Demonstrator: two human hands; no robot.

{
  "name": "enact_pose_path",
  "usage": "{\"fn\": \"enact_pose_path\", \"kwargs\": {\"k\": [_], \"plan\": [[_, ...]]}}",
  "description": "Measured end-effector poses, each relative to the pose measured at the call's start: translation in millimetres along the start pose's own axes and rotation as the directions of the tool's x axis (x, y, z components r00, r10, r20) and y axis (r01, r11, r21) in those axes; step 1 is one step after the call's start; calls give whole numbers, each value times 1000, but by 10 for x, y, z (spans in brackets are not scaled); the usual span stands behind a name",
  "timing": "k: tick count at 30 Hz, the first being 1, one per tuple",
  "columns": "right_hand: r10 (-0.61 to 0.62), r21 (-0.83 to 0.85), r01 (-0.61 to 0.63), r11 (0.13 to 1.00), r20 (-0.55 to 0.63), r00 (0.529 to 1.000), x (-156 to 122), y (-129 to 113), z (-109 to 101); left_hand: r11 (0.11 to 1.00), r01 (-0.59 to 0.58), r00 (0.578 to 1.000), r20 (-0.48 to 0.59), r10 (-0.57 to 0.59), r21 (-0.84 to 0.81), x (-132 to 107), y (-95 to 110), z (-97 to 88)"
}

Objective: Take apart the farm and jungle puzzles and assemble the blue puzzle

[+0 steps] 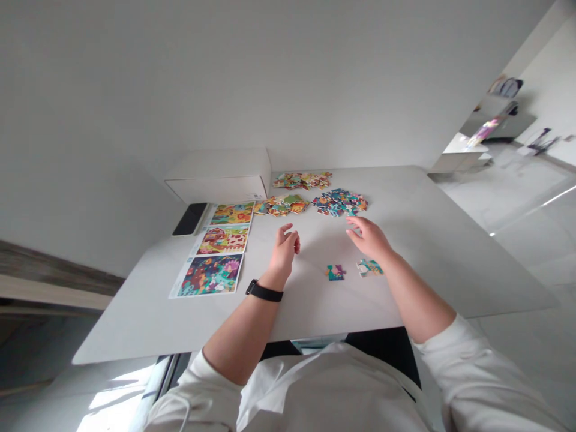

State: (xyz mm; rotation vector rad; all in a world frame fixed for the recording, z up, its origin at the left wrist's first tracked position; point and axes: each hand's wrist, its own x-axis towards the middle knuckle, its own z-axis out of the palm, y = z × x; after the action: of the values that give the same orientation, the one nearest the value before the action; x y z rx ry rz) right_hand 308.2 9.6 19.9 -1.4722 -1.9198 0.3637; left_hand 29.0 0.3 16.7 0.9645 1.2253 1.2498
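– Your right hand point(369, 238) is loosely parted, thumb away from the fingers, with nothing visible between them. Your left hand point(284, 249) is half curled; its palm is hidden, so I can't tell whether it holds anything.

– Where are the puzzle pieces, then?

– Just off your right fingertips, at 11 o'clock from that hand, lies the blue pile point(341, 203). From your left hand, the yellow-green pile point(282, 206) sits at 12, touching the printed pictures or just beside them, and the red-and-yellow pile point(302, 180) lies farther off, towards 1.

– Any loose ones?

– Two small bits, lying apart: the purple-and-teal bit point(335, 273) between 7 and 8 from your right hand, and the orange-and-teal bit point(371, 267) at 6, beside your forearm.

– And on your left?

– Three printed pictures point(224, 240) in a row around 9, the dark phone point(190, 219) beyond them, and the white box point(216, 187) between 10 and 11
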Motion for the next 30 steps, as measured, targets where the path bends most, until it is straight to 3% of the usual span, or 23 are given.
{"fn": "enact_pose_path", "kwargs": {"k": [8,13,16,23,30], "plan": [[3,-223,18,975,96,995,636,177,-89,999,30,1000,8,-30,-28,-4,6,22],[90,-360,-29,933,154,984,1044,108,132,995,51,999,1,-51,-91,-18,16,45],[76,-389,2,921,185,980,1224,24,316,991,49,999,-10,-50,-127,-25,25,57],[58,-492,48,869,198,978,1478,78,669,983,57,998,5,-57,-175,-43,48,72],[80,-562,-5,827,109,991,1542,231,705,975,86,996,17,-85,-204,-45,54,93]]}}
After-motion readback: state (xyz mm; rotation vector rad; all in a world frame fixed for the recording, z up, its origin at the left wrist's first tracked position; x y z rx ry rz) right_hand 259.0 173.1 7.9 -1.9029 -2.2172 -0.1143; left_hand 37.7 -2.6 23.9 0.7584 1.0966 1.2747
